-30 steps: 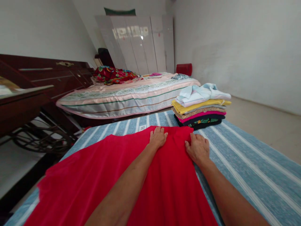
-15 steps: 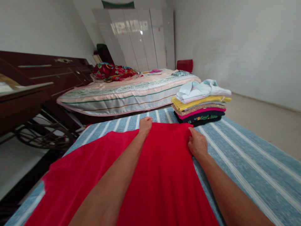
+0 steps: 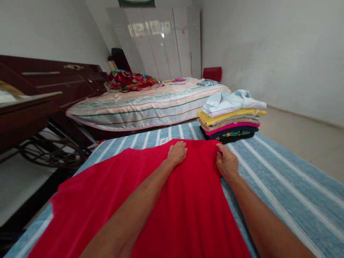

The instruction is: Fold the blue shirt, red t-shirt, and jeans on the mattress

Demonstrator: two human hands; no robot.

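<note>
A: Head view, the only one. Where is the red cloth?

B: Red cloth (image 3: 196,204) lies spread at six o'clock, its lower edge out of frame, its left side running out toward eight. Striped bedcover (image 3: 274,179) beneath it.

A: And the hands?

B: Left hand (image 3: 177,152) just below centre, near six: palm down on the cloth, fingers laid out flat, gripping nothing that shows. Right hand (image 3: 227,161) at four: thumb and fingers narrowed on the cloth's far right corner.

A: Neighbours?

B: Stack of folded clothes (image 3: 228,123) at three, just beyond the right hand; a pale collared shirt (image 3: 233,102) tops it. Farther bed (image 3: 147,114) toward eleven.

A: Risks?

B: Likeliest is creasing. Soft folds run down the cloth below the left hand; a sideways push from that palm could bunch them. The right hand's hold takes in only a small corner, so a sharp pull might slip it. That hand is also near the stack; a careless knuckle could push the layers askew, their edges being uneven.
</note>
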